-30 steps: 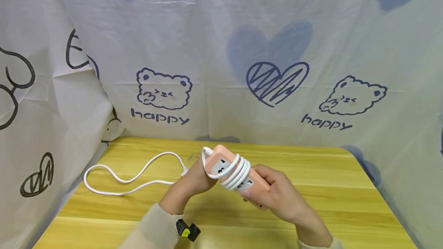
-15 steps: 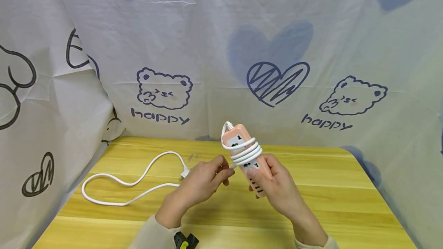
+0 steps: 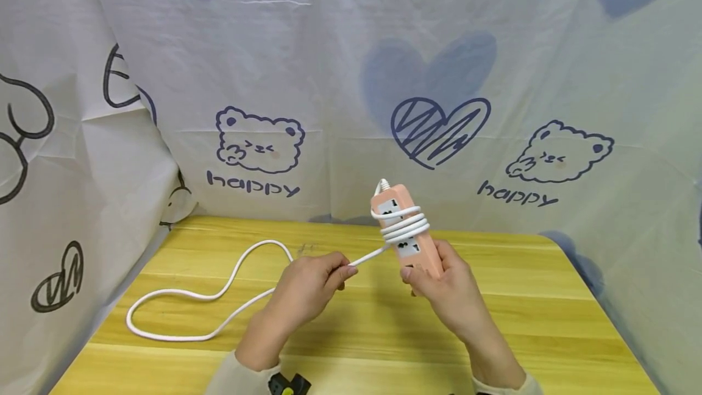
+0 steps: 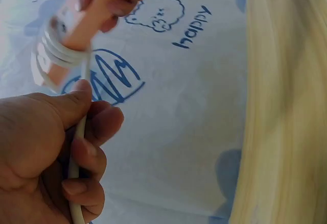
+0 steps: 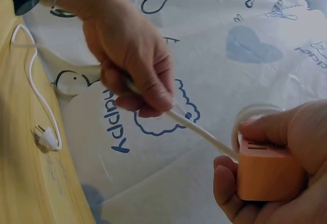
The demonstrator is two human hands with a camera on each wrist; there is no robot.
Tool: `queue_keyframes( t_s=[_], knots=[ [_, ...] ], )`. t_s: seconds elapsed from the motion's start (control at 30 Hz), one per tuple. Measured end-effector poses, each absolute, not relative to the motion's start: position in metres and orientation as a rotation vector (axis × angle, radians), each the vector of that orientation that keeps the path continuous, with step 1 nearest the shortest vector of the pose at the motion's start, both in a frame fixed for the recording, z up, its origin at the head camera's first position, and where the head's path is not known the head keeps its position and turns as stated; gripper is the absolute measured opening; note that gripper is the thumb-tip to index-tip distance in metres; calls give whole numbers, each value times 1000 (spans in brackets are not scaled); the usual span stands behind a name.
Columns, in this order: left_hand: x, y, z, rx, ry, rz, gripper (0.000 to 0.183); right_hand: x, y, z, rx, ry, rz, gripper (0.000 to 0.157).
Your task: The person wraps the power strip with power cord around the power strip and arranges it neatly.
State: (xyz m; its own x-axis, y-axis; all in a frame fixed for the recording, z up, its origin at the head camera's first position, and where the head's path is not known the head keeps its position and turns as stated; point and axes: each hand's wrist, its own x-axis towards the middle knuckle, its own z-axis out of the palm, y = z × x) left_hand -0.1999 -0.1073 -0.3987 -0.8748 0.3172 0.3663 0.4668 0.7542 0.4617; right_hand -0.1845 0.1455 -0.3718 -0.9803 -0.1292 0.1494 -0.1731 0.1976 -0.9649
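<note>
My right hand grips the lower end of a pink power strip, held tilted above the table. Several turns of its white cord wrap round the strip's middle, over the socket faces. To the left, my left hand pinches the cord between thumb and fingers, and a straight stretch runs from there to the strip. In the left wrist view the cord passes down through the curled fingers. The white plug shows in the right wrist view, lying on the table; the left hand hides it in the head view.
A loose loop of cord lies on the left part of the wooden table. White cloth printed with hearts and bears hangs behind the table and along its sides.
The left hand came out from behind the strip, then moved slightly left, drawing the cord straight. The right hand raised the strip and turned it more upright. The loop on the table shifted toward the front.
</note>
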Motion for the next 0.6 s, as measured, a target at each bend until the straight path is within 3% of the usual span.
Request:
queue_keyframes(
  t_s=[0.33, 0.6],
  knots=[
    [-186, -119, -389, -546, -2625, -784, 10, -191, 153, -374, 91, -2452, 1643, 41],
    [-185, -128, -388, -541, -2601, -842, 10, -191, 155, -373, 58, -2465, 1585, 43]
  ],
)
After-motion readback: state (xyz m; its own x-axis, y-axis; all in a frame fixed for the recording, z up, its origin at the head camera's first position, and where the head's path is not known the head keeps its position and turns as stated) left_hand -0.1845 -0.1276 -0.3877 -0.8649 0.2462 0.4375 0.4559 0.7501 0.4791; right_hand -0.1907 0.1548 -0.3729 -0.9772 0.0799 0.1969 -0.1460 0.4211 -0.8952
